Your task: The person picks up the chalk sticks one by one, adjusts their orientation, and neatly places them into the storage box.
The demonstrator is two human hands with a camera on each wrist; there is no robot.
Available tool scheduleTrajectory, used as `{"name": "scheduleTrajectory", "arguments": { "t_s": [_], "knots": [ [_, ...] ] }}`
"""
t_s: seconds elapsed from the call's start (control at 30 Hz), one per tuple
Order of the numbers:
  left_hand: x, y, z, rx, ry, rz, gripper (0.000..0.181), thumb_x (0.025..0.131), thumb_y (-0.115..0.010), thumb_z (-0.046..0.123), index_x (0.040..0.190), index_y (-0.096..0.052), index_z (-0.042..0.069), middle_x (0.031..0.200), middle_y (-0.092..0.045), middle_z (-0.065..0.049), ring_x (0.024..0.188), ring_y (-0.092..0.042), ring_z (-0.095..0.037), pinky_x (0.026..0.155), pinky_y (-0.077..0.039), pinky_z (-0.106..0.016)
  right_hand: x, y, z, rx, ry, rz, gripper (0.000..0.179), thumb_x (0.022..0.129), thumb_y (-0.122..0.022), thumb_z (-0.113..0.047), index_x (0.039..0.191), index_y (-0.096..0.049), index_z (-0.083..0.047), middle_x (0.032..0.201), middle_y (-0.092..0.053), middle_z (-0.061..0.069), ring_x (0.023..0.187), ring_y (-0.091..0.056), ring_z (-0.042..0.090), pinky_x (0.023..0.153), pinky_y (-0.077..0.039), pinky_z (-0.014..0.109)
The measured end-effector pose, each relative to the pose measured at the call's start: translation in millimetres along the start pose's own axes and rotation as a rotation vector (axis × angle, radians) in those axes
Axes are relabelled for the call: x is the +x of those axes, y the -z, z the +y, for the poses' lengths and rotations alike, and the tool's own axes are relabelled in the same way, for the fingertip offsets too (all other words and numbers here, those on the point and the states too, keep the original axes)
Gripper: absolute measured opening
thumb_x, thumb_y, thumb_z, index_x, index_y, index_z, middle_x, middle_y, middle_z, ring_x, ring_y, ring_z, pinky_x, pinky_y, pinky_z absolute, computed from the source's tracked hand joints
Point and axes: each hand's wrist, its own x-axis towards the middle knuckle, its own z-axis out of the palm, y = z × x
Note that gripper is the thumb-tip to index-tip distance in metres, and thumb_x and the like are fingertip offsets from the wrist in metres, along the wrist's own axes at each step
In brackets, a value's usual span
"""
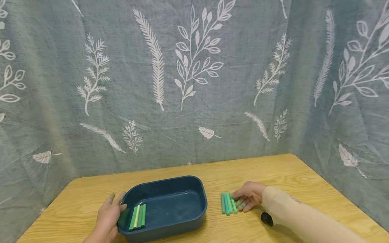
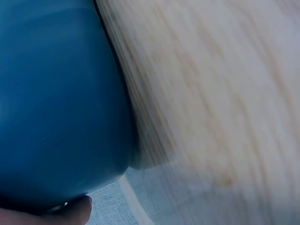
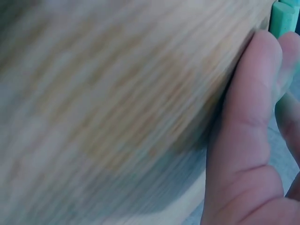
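In the head view, my left hand (image 1: 108, 216) rests at the left end of a dark blue basin (image 1: 199, 216), its fingers mostly straight along the outside and the thumb over the rim. Inside the basin's left end lies a row of several chalk sticks (image 1: 139, 216), green with one pale yellow. My right hand (image 1: 250, 196) lies low on the table beside another row of green and teal chalk sticks (image 1: 227, 203). Its fingertips touch the right side of that row. In the right wrist view, extended fingers (image 3: 246, 108) reach to the end of a green chalk stick (image 3: 284, 18).
Both chalk rows and the basin stand on a wooden table (image 1: 261, 170). A grey-green cloth (image 1: 170, 141) with white leaf prints hangs behind and at the sides. A small black object (image 1: 266, 219) shows under the right wrist.
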Motion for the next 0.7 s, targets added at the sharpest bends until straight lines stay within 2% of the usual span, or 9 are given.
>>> {"name": "scheduleTrajectory", "arguments": {
  "t_s": [0.27,0.5,0.7],
  "knots": [
    [-1.0,5.4,-0.3,0.01,0.029,-0.016,0.059,0.103,-0.035,0.001,0.151,-0.002,-0.005,0.15,0.032,-0.024,0.134,0.019,-0.056,0.109,-0.001,-0.071,2.8,-6.9,-3.7,-0.101,-0.019,0.038,0.019,0.094,-0.067,-0.018,0.086,-0.069,-0.001,0.066,-0.061,0.007,0.051,-0.058,0.012,0.058,-0.058,0.027],
    [-0.9,2.6,-0.8,-0.008,0.025,0.001,0.061,0.102,-0.036,-0.002,0.151,0.0,-0.006,0.15,0.029,-0.026,0.135,0.015,-0.056,0.111,-0.005,-0.069,2.7,-6.0,-3.7,-0.096,-0.036,0.022,0.018,0.093,-0.067,-0.017,0.082,-0.069,-0.002,0.06,-0.057,0.005,0.046,-0.054,0.01,0.052,-0.055,0.023],
    [1.3,0.3,0.7,-0.029,0.026,0.004,0.062,0.102,-0.037,-0.002,0.152,0.001,-0.004,0.151,0.028,-0.024,0.136,0.016,-0.056,0.111,-0.002,-0.069,0.3,-3.5,-4.4,-0.107,-0.023,0.031,0.021,0.092,-0.066,-0.017,0.074,-0.064,-0.006,0.059,-0.054,0.004,0.047,-0.05,0.011,0.051,-0.054,0.024]
  ]
}}
